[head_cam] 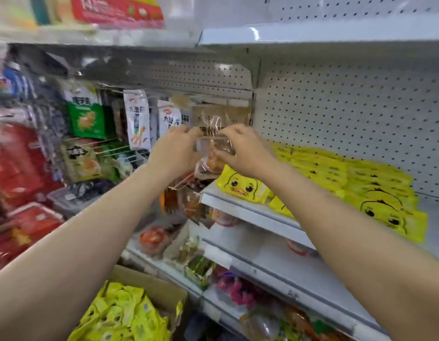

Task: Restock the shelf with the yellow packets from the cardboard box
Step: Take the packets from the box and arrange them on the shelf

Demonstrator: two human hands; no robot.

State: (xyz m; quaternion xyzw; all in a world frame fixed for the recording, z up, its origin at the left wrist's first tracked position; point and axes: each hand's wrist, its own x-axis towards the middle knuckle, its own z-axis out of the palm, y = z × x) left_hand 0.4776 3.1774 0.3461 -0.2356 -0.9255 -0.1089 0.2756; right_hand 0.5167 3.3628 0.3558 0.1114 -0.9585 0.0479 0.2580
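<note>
Both hands, left [175,151] and right [243,150], pinching clear snack packet [214,153], cardboard box [154,289] holding yellow packets [125,313]

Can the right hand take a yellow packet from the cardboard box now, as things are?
Probably not at once: the right hand and the left hand both hold a clear packet up at the hooks. The cardboard box lies open below, nothing covering its yellow packets.

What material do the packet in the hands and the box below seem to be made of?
Clear packet, pinched by left hand and right hand: likely thin glossy plastic film; it shows glare and see-through contents. Box: matte brown cardboard, judging by its dull flaps.
</note>
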